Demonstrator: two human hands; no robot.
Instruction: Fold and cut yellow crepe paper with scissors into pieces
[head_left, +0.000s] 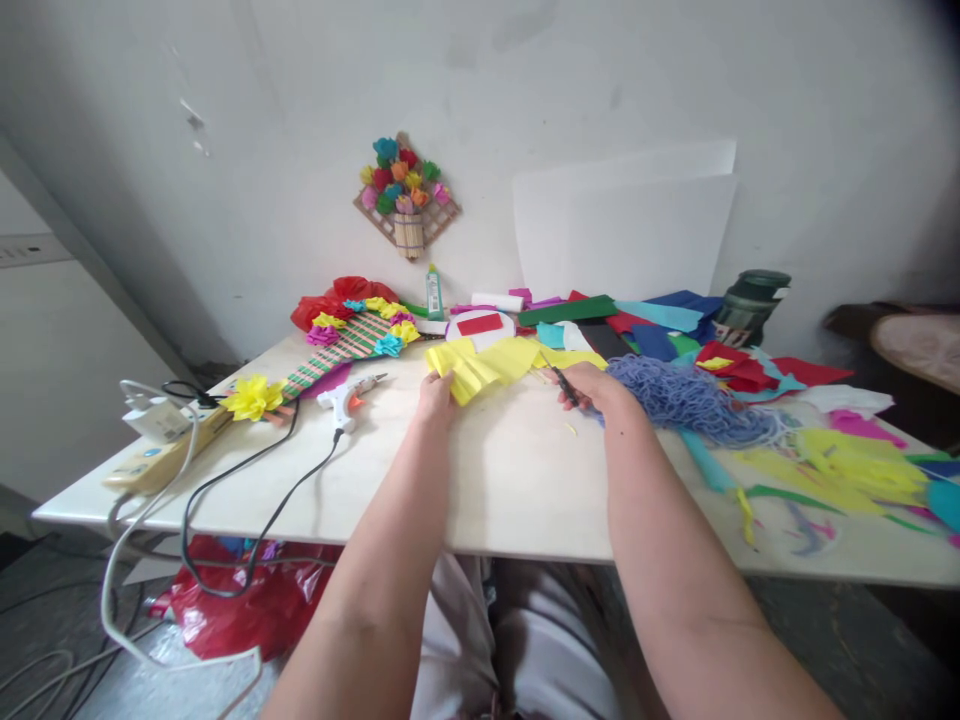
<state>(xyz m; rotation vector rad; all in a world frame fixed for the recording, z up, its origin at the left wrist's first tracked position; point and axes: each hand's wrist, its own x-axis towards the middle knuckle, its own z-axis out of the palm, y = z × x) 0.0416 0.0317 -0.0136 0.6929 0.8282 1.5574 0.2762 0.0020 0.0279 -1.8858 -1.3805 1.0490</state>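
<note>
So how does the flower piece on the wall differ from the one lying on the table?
The wall piece hangs upright, small and diamond-shaped, with its paper flowers bunched together. The table piece lies flat, is longer and striped, and has its flowers along the edge. Both are colourful paper-flower crafts.

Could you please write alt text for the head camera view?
A person's left hand holds folded yellow crepe paper on a white table, while the right hand holds scissors beside it. A glue gun lies to the left; coloured paper scraps lie to the right.
</note>
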